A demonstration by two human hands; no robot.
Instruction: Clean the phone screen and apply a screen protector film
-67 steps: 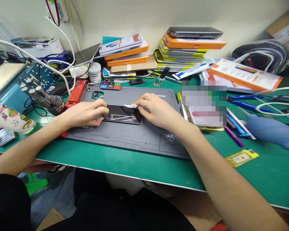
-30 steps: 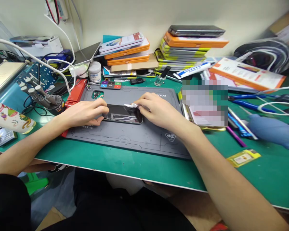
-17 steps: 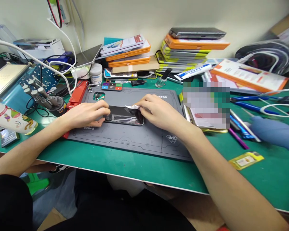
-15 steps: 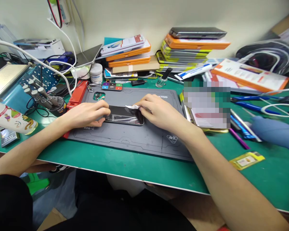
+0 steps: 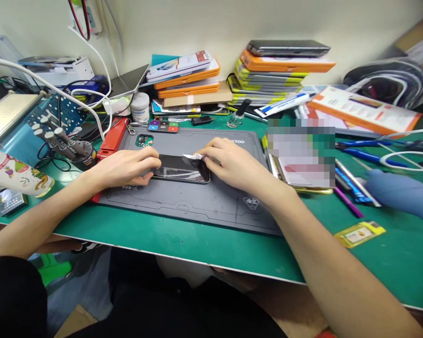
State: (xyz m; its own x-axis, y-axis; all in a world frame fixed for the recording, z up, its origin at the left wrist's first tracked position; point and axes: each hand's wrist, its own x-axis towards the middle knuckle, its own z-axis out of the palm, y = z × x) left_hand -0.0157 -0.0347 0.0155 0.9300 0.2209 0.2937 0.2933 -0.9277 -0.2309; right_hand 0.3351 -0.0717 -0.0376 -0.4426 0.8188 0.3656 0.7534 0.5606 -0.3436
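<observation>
A phone (image 5: 182, 170) with a dark glossy face lies flat on a grey work mat (image 5: 183, 211). Its left end is gripped by my left hand (image 5: 132, 166), fingers curled over the edge. My right hand (image 5: 223, 158) pinches a white wipe (image 5: 193, 156) over the far right corner of the phone. The wipe's tip pokes out left of my fingers; the rest is hidden by them. Small parts sit in a recess (image 5: 144, 140) of the mat, beyond my left hand.
Screwdrivers (image 5: 54, 136) stand in a holder at left, near a patterned bottle (image 5: 17, 173). A white jar (image 5: 140, 107) and a glass bottle (image 5: 235, 119) stand behind the mat. Stacked boxes (image 5: 268, 77) line the wall. Blue-handled pliers (image 5: 370, 152) and a yellow packet (image 5: 361, 234) lie at right.
Both hands, the wipe and the phone stay nearly where they were. The whole view has shifted very slightly.
</observation>
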